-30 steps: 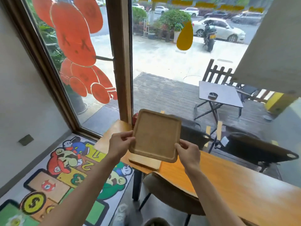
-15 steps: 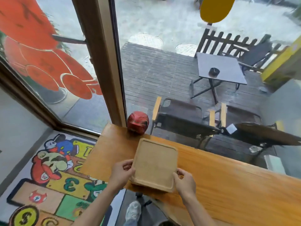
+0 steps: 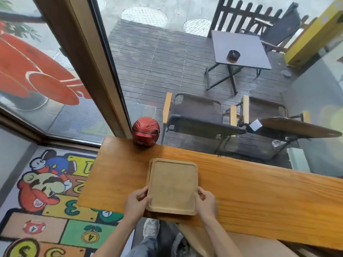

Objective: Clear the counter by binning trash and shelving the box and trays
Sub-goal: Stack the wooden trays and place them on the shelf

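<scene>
A light wooden tray (image 3: 173,184) lies flat on top of a second tray whose edge (image 3: 150,166) shows along its left side, both on the orange wooden counter (image 3: 259,197). My left hand (image 3: 136,203) grips the near left edge of the stack, thumb on the top tray's rim. My right hand (image 3: 207,203) grips the near right edge in the same way. The stack sits close to the counter's near edge.
A red helmet-shaped figurine (image 3: 146,131) stands at the counter's back edge by the window frame (image 3: 89,58). A stool seat (image 3: 194,236) sits below the counter. A colourful floor mat (image 3: 46,201) covers the floor to the left. Glass runs behind the counter.
The tray was held tilted up in the air a second ago. Both hands lowered it flat onto the other tray on the counter. My view tipped downward.
</scene>
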